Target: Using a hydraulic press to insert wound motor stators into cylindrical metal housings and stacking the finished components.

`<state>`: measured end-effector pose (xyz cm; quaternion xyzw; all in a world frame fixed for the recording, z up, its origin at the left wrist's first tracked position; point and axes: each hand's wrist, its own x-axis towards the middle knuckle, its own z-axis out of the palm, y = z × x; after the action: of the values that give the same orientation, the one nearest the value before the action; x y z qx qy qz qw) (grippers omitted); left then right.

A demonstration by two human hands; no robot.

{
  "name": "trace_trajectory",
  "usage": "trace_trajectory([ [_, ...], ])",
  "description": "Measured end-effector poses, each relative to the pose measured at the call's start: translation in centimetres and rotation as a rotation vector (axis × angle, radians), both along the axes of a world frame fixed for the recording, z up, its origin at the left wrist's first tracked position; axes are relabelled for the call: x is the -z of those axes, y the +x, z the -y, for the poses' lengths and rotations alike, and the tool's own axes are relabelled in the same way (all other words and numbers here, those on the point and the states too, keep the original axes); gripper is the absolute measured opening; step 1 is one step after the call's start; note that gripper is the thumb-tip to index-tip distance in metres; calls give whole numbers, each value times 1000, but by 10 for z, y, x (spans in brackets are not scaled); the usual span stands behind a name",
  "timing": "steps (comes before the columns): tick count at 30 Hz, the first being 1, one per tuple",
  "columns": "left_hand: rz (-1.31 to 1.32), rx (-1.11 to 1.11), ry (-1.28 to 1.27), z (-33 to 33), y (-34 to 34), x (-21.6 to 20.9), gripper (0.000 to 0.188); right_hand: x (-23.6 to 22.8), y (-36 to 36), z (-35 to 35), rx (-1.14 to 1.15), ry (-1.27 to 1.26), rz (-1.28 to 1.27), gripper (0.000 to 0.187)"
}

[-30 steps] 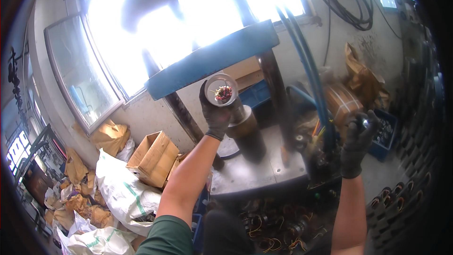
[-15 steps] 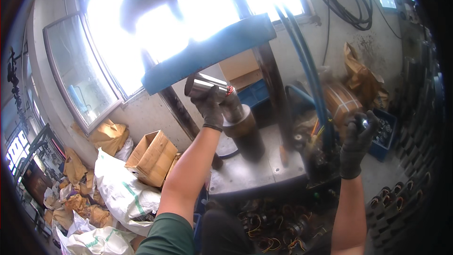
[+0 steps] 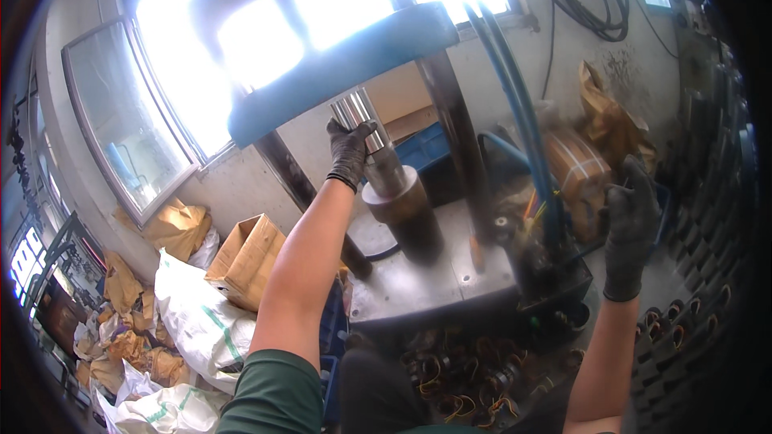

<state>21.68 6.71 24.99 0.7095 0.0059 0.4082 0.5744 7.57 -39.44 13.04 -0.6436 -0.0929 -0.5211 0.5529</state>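
Note:
My left hand [image 3: 349, 153], in a dark glove, is closed around a shiny metal cylinder sleeve [image 3: 354, 116]. The sleeve stands nearly upright, its lower end at the top of a grey metal post [image 3: 388, 173]. That post rises from a wide dark cylindrical base [image 3: 416, 225] on the press's metal plate [image 3: 434, 277]. Above the sleeve runs the press's blue crossbeam [image 3: 346, 72]. Off to the right, my gloved right hand [image 3: 630, 229] is raised with fingers pointing up and partly curled. Whatever lies within its fingers is hidden.
Dark steel columns [image 3: 454, 128] flank the post. Blue hoses [image 3: 515, 96] run down at the right. Wired motor parts [image 3: 474, 374] lie below the plate; dark stacked parts [image 3: 691, 249] stand at the right. A cardboard box [image 3: 245, 261] and white sacks [image 3: 201, 317] sit at the left.
My left hand has turned the sleeve from lying tilted sideways to nearly upright over the post. My right hand has shifted right and upward; the small shiny piece seen in it before is out of sight.

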Motion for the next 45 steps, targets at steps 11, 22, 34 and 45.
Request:
trace_trajectory([
  [11, 146, -102, 184, -2, 11, 18, 76, -13, -22, 17, -71, -287, -239, 32],
  [22, 9, -56, -4, -8, 8, 101, 82, -26, -66, 22, 30, -940, -338, 49],
  [34, -126, -95, -41, 8, -20, 79, 79, 79, -162, 99, -299, -1709, -622, 19],
  [45, -107, -57, -17, 5, -29, 73, 88, 49, -189, 31, -144, -1138, -828, 14],
])
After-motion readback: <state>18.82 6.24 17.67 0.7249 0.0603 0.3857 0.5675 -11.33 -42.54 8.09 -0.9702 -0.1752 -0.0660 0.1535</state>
